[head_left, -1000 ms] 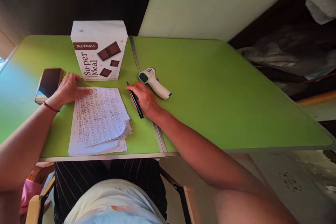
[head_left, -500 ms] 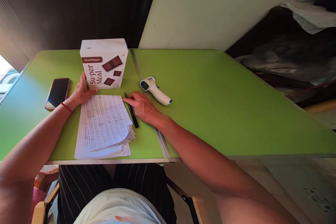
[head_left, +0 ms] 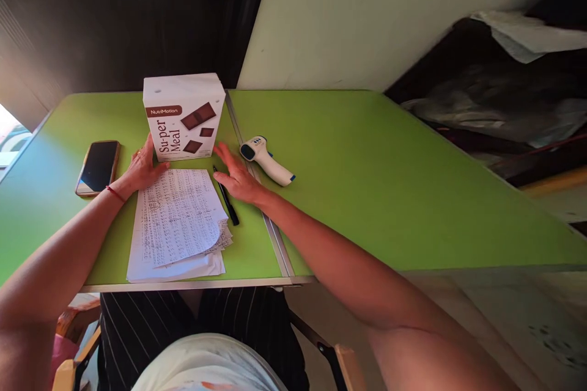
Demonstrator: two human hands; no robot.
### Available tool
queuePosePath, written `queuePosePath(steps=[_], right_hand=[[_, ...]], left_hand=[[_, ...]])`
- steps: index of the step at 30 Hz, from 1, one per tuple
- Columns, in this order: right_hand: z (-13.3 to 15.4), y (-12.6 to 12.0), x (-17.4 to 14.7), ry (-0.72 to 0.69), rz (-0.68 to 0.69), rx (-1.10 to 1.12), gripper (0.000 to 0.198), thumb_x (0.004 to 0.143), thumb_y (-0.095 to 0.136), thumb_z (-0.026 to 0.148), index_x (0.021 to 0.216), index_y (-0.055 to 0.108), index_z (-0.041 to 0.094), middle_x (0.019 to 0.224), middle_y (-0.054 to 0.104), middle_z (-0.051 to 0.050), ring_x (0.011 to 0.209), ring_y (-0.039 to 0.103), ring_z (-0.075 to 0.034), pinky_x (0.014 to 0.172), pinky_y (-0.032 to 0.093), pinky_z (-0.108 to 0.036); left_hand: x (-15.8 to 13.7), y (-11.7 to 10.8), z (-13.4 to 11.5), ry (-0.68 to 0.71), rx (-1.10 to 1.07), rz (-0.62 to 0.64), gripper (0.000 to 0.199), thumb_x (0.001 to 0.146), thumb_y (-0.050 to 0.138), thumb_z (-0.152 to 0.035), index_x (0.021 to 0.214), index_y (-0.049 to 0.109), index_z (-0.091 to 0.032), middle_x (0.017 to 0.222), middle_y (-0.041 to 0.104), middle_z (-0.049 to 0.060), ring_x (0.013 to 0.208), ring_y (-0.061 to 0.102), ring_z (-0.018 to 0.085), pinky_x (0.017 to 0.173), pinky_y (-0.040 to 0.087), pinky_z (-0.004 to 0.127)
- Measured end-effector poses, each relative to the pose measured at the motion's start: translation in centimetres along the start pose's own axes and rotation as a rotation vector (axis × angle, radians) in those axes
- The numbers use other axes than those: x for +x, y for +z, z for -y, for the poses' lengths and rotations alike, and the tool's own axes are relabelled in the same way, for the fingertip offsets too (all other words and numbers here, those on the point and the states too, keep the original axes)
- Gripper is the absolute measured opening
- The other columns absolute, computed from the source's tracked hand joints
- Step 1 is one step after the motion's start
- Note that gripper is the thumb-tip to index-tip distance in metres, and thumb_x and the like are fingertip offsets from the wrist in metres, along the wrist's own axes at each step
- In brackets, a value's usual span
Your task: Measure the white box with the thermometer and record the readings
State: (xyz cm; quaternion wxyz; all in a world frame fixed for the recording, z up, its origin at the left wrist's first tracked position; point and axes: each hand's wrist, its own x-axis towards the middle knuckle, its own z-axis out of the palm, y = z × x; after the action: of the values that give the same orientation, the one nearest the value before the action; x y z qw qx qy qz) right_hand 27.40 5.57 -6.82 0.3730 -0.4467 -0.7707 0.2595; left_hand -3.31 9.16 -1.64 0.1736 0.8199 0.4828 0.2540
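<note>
A white NutriMotion Su-per Meal box [head_left: 186, 125] stands upright on the green table. At its lower left corner is my left hand [head_left: 143, 168], fingers along the side and thumb in front, gripping that edge; some fingertips are hidden. My right hand [head_left: 238, 177] is open, its fingers spread toward the box's lower right corner; I cannot tell whether they touch it. Beneath this hand a black pen [head_left: 228, 201] lies beside a stack of handwritten sheets [head_left: 178, 217]. The stack lies in front of the box, its lower right corners curled.
A phone [head_left: 98, 166] lies left of my left hand. To the right of my right hand, a white infrared thermometer [head_left: 270, 164] lies across the metal seam [head_left: 279, 247] of the table [head_left: 389, 189]. Wrapped or plastic-covered things [head_left: 513, 104] stand beyond the right edge.
My right hand has opened from its curled pose by the pen and reached forward to the box. The box and my left hand have shifted slightly right relative to the table; the view has moved a little.
</note>
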Motion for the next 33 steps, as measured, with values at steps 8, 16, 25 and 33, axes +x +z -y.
queuePosePath(steps=[8,16,25,33], right_hand=[[1.4,-0.4,-0.8,0.039,0.006,0.205,0.086,0.094,0.061,0.035,0.171,0.022,0.029,0.164,0.057,-0.012,0.163,0.04,-0.031,0.133,0.029,-0.069],[3.1,-0.3,-1.9,-0.008,-0.028,0.378,0.088,0.096,0.059,0.042,0.172,0.015,0.031,0.165,0.056,-0.01,0.166,0.032,-0.028,0.134,0.024,-0.07],[2.8,-4.2,-1.7,0.109,-0.244,-0.386,0.063,0.099,0.058,0.044,0.154,0.051,0.015,0.158,0.055,-0.025,0.153,0.045,-0.041,0.126,0.034,-0.067],[1.7,-6.8,-1.9,0.584,-0.127,-0.596,0.036,0.094,0.065,0.04,0.116,0.071,0.013,0.115,0.071,-0.022,0.104,0.068,-0.034,0.089,0.055,-0.048]], left_hand=[[-0.8,-0.2,-0.4,0.086,-0.037,-0.017,0.086,0.092,0.059,-0.056,0.164,0.024,-0.025,0.166,0.042,0.019,0.157,0.04,0.041,0.13,0.032,0.063],[-1.3,1.0,0.4,0.269,-0.373,-0.19,0.081,0.098,0.067,-0.066,0.156,0.021,-0.033,0.15,0.054,0.014,0.132,0.061,0.032,0.111,0.057,0.053],[-1.0,2.0,1.8,0.277,-0.466,-0.255,0.079,0.099,0.068,-0.064,0.157,0.023,-0.034,0.138,0.061,0.013,0.118,0.067,0.031,0.099,0.062,0.051],[-1.0,1.6,2.1,0.28,-0.304,-0.283,0.074,0.101,0.063,-0.066,0.16,0.037,-0.029,0.149,0.052,0.016,0.139,0.051,0.038,0.123,0.043,0.066]])
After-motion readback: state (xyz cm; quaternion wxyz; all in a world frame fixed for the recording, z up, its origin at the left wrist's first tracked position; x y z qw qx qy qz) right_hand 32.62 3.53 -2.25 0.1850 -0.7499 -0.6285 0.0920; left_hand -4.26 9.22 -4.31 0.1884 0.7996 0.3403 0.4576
